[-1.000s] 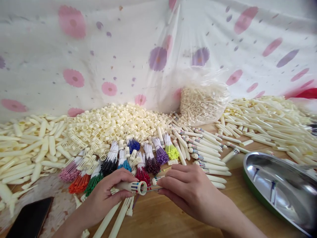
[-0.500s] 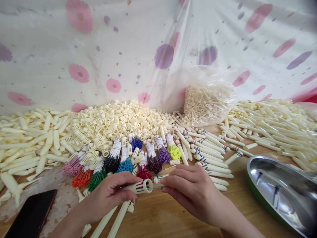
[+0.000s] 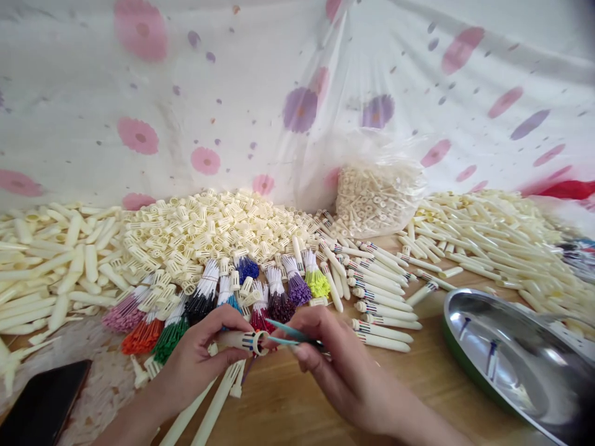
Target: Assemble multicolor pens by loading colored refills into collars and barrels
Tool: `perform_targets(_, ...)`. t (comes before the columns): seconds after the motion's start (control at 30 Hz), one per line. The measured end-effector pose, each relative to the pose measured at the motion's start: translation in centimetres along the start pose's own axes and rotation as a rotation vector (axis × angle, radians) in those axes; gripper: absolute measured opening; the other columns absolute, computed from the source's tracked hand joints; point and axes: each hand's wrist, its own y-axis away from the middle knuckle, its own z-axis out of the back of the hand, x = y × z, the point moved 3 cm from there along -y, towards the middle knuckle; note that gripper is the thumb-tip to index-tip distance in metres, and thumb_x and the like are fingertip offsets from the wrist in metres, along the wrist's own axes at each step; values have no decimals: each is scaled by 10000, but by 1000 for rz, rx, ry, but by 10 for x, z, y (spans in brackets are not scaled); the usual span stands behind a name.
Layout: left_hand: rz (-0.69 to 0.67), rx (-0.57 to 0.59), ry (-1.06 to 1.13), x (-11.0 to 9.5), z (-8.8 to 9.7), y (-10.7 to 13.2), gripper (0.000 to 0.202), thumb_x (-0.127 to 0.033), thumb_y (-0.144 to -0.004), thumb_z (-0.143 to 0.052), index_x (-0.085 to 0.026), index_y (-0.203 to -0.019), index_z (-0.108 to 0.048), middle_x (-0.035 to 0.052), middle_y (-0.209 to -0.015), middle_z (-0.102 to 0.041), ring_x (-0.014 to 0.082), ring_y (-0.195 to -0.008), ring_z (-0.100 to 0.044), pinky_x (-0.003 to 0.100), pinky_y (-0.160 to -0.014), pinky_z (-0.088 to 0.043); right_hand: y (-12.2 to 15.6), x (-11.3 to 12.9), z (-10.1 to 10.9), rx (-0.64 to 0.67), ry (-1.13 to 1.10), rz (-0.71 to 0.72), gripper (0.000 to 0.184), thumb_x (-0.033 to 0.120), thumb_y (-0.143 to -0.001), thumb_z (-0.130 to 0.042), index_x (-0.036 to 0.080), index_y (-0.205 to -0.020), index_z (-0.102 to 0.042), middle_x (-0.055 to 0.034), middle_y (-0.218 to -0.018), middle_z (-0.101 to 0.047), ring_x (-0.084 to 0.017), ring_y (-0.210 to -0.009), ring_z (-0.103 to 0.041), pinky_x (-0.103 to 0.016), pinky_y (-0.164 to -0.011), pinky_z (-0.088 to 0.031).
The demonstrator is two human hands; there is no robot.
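Over the bare wooden tabletop point(image 3: 288, 409), your left hand point(image 3: 199, 356) is wrapped around a cream slotted pen barrel point(image 3: 237, 339), open end facing right. Your right hand point(image 3: 337, 365) pinches teal tweezers point(image 3: 288, 330), tips parted near that opening. Beyond lie bundled pen refills point(image 3: 202, 302), heaped slotted collars point(image 3: 232, 226), then flower-patterned sheeting point(image 3: 251, 80).

Light is soft; the right hand point(image 3: 335, 362) seems blurred.
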Motion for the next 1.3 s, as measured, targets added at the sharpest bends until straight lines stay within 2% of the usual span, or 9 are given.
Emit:
perform_targets(0.23, 121, -58, 29, 0, -4, -3, 106, -191, -703, -715, -255, -779, -677, -29, -745, -644, 167, -731, -620, 238, -663, -481, -2, 11, -13, -41, 170, 11, 107, 214, -955, -371, 196, -973, -474, -35, -799, -657, -137, -648, -591, -220, -586, -428)
perform_targets(0.4, 186, -156, 3, 4, -9, -1, 118, -198, -694, -710, -256, -795, -691, -23, -782, -661, 171, -770, -637, 238, -691, -506, -5, -10, -18, -82, -27, -264, 84, 268, -938, -401, 209, -916, -458, 4, -678, -646, -120, -539, -554, -211, -522, -391)
perform_targets(0.53, 130, -185, -99, 9, -10, 0, 128, -193, -690, -702, -262, -798, -712, -19, -772, -652, 167, -749, -635, 236, -692, -509, -8, -28, -27, -126, -237, -380, 123, 329, -933, -420, 217, -886, -431, -16, -757, -689, -121, -592, -581, -227, -565, -426)
perform_targets(0.7, 62, -303, -168, 19, 6, -1, 99, -257, -701, -695, -251, -797, -670, -10, -824, -649, 181, -799, -634, 257, -735, -505, -13, -45, -28, -76, -609, -494, 256, 475, -922, -386, 232, -853, -342, -22, -713, -679, -148, -625, -628, -197, -448, -395)
perform_targets(0.8, 102, -366, -146, 21, 16, -2, 157, -315, -672, -721, -239, -782, -639, -7, -820, -661, 198, -816, -637, 284, -768, -500, -13, -43, -17, -2, -286, -471, 210, 406, -922, -426, 210, -847, -422, -44, -804, -679, -166, -731, -642, -233, -546, -443)
perform_targets(0.97, 207, -417, -24, 13, 21, -3, 244, -351, -612, -763, -224, -760, -616, -14, -740, -656, 188, -751, -629, 264, -688, -516, -1, -35, -38, 616, 552, -217, 77, 180, -787, -614, 141, -853, -621, -118, -882, -698, -251, -804, -652, -324, -656, -478)
perform_targets(1.07, 264, -409, 29, 9, 20, -3, 293, -368, -582, -781, -209, -765, -616, -14, -699, -650, 182, -711, -623, 259, -642, -515, 2, -44, -52, 754, 716, -199, 149, 142, -766, -620, 101, -906, -651, -157, -888, -703, -281, -790, -663, -334, -610, -487)
perform_targets(1.17, 285, -384, 74, 8, 19, -4, 308, -369, -573, -785, -201, -767, -615, -15, -688, -651, 179, -701, -621, 263, -643, -511, -9, -53, -40, 589, 698, -259, 129, 238, -806, -623, 133, -877, -645, -115, -849, -700, -265, -787, -661, -318, -609, -483)
perform_targets(1.3, 309, -330, 105, 12, 16, -5, 291, -365, -603, -772, -203, -787, -615, -7, -731, -665, 187, -757, -626, 269, -681, -506, -27, -71, -2, 183, 655, -281, 185, 126, -910, -443, 169, -962, -615, -69, -905, -685, -182, -848, -639, -281, -731, -469)
